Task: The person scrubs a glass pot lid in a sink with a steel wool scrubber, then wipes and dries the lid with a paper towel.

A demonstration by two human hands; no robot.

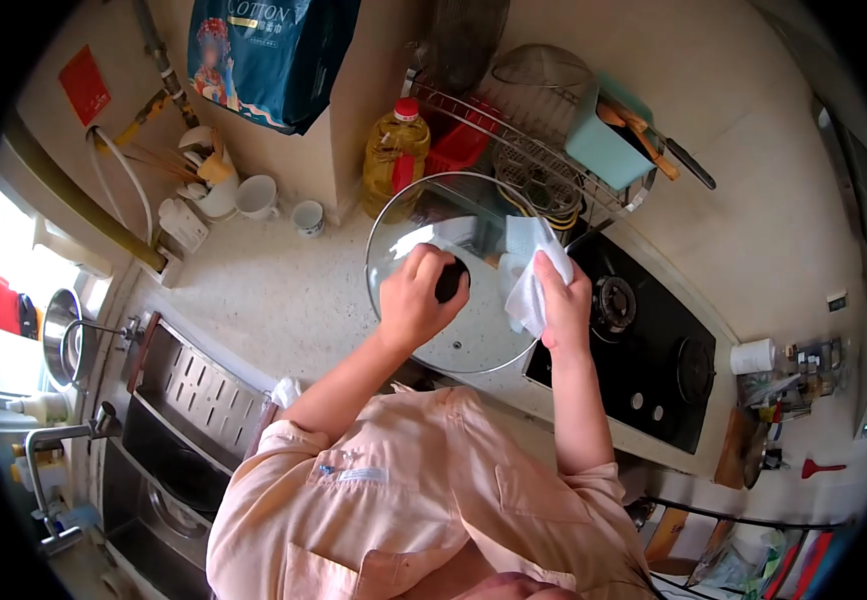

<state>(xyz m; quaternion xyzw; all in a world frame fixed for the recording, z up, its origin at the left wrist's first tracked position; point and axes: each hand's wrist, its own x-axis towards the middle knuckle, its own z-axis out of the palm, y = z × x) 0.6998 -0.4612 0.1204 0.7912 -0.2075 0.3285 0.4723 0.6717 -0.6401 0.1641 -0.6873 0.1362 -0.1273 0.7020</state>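
A round glass lid (464, 345) with a metal rim is held up in front of me, above the pale counter. My left hand (419, 298) is closed round its dark knob (451, 280). At the lid's right edge, my right hand (566, 302) pinches a white cloth (528, 298), which lies over the rim. Part of the cloth shows through the glass.
Right of the lid is a black gas stove (654, 375). Behind stand an oil bottle (397, 160), a wire rack (544, 150) and a teal container (594, 140). Cups (257, 196) are at the back left. The sink (169, 490) lies lower left.
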